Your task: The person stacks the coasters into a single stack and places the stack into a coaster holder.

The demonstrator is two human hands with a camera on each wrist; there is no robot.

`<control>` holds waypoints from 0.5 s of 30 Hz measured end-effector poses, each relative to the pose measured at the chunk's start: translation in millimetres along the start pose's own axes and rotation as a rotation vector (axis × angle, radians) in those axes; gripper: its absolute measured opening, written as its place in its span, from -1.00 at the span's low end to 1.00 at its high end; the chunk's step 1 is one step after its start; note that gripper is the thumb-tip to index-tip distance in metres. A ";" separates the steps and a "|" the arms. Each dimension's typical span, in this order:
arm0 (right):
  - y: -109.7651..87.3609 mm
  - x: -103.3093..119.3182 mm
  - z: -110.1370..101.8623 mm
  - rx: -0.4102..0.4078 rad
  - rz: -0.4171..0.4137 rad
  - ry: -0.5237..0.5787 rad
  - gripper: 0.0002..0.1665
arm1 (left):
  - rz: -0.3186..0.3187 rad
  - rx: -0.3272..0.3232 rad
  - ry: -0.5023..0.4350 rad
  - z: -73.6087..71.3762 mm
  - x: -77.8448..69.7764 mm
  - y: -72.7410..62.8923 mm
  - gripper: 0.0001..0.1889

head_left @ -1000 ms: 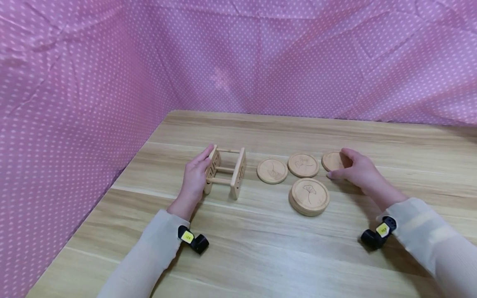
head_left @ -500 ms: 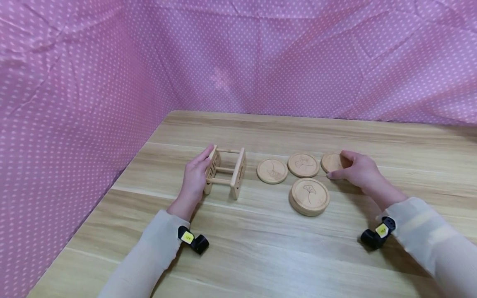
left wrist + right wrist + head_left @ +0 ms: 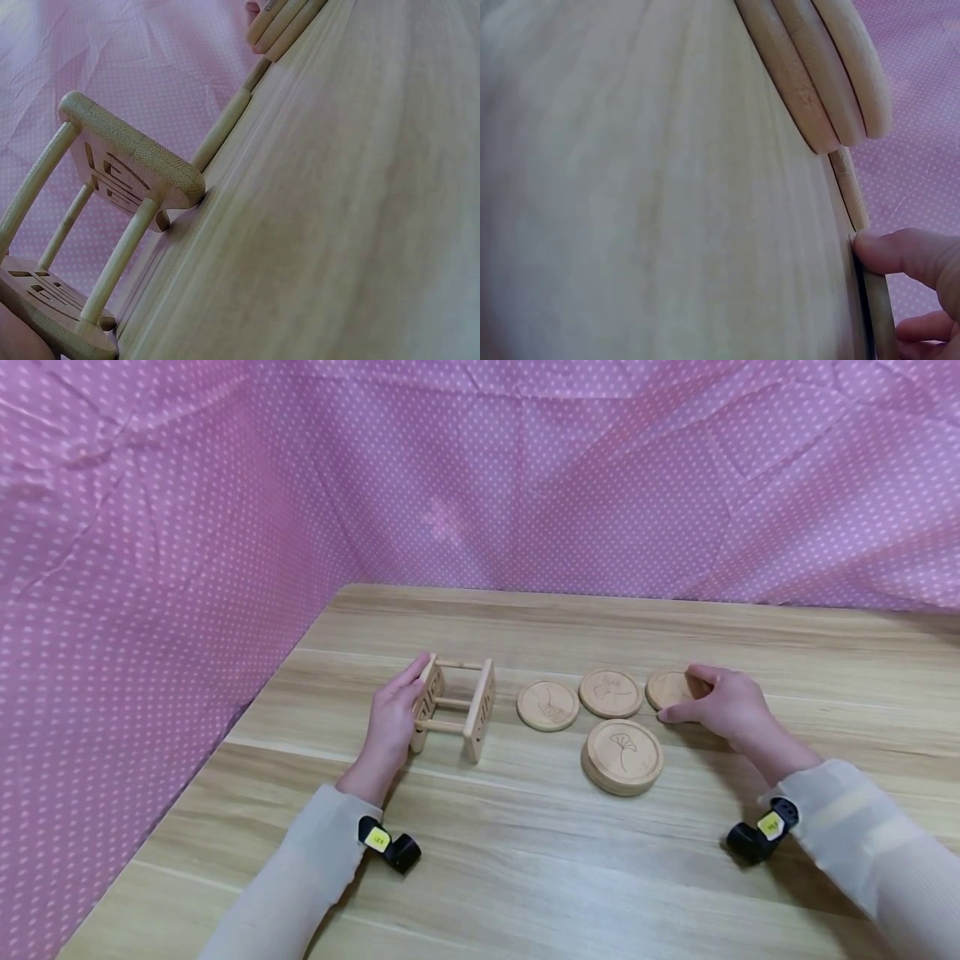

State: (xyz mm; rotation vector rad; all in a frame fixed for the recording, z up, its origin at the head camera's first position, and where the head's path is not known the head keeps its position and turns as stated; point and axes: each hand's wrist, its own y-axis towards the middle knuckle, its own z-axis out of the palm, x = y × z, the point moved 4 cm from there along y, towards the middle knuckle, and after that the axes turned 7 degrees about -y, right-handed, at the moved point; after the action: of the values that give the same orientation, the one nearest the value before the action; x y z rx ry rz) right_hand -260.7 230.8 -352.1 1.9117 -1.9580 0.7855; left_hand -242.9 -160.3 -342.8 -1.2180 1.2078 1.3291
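On the left of the head view, my left hand (image 3: 390,714) holds the left end panel of a small wooden coaster rack (image 3: 480,710), whose two cut-out panels are joined by rods. The rack stands on the table with its slot bare. At the right, my right hand (image 3: 723,706) pinches a round wooden coaster (image 3: 667,690) at its edges, thumb near and fingers far. A dark gap shows under that coaster (image 3: 880,315) in the right wrist view. Two flat coasters, one left (image 3: 547,705) and one in the middle (image 3: 611,692), lie between rack and hand.
A stack of three coasters (image 3: 622,757), the top one engraved with a ginkgo leaf, sits in front of the row. The wood-grain table (image 3: 510,877) reaches back to a pink dotted cloth (image 3: 480,485) hanging behind and at the left.
The right hand's fingers have settled slightly lower on the coaster, which has shifted a touch to the left. My left hand and the rack stay put.
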 end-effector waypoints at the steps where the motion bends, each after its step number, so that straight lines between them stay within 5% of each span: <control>1: -0.3 0.0 -0.2 0.000 0.002 0.002 0.27 | -0.001 -0.001 -0.001 0.0 0.0 -0.1 -0.57; 15: -4.8 1.9 -1.3 0.018 0.046 -0.005 0.37 | -0.012 -0.001 -0.010 0.0 1.1 0.7 -0.56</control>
State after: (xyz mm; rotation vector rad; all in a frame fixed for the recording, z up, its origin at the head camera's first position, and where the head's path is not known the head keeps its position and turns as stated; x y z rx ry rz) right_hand -256.4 230.2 -349.2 1.8858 -2.0113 0.8145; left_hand -243.8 -160.4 -343.8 -1.2163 1.1903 1.3260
